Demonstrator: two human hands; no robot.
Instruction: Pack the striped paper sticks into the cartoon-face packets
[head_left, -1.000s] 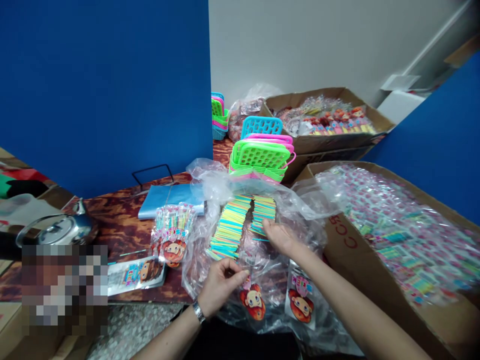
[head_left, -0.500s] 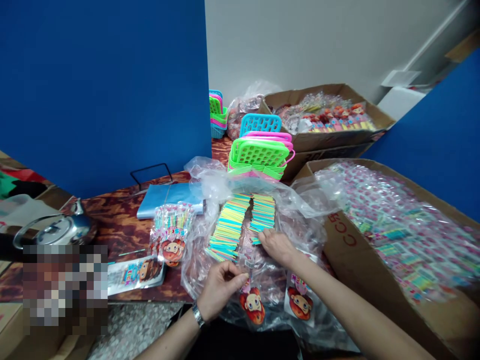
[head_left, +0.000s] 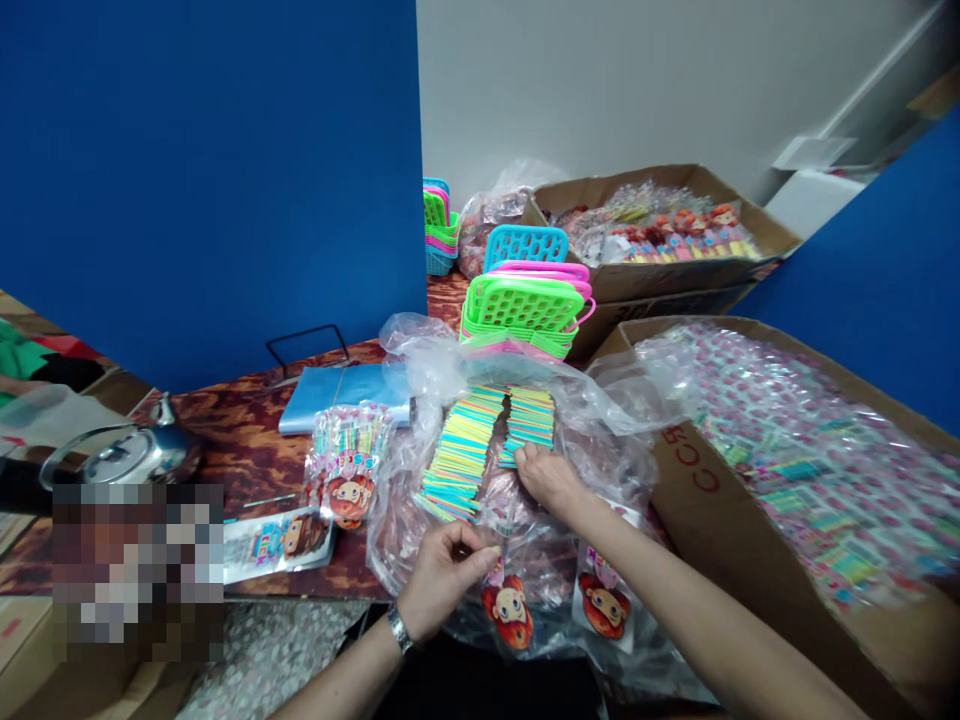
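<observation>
My left hand (head_left: 442,572) pinches the top of a clear printed packet (head_left: 513,608) with a red-haired cartoon head at its lower end. My right hand (head_left: 551,480) is closed at the near end of the right row of thin coloured sticks (head_left: 529,415); its fingertips grip some sticks, partly hidden. A second row of yellow, blue and green sticks (head_left: 459,455) lies to the left. Both rows rest on a crumpled clear plastic sheet (head_left: 397,500). Beneath my right forearm lies another cartoon packet (head_left: 606,600).
Filled packets (head_left: 349,470) and a flat packet stack (head_left: 281,545) lie left, near blue plastic sheets (head_left: 341,395) and a steel kettle (head_left: 135,455). Nested plastic baskets (head_left: 525,300) stand behind. A carton (head_left: 694,485) of packets borders the right side; another carton (head_left: 667,275) stands farther back.
The view has shifted slightly. My right hand stays at the near end of the right row of sticks, its fingers drawn in a little. My left hand keeps hold of the packet.
</observation>
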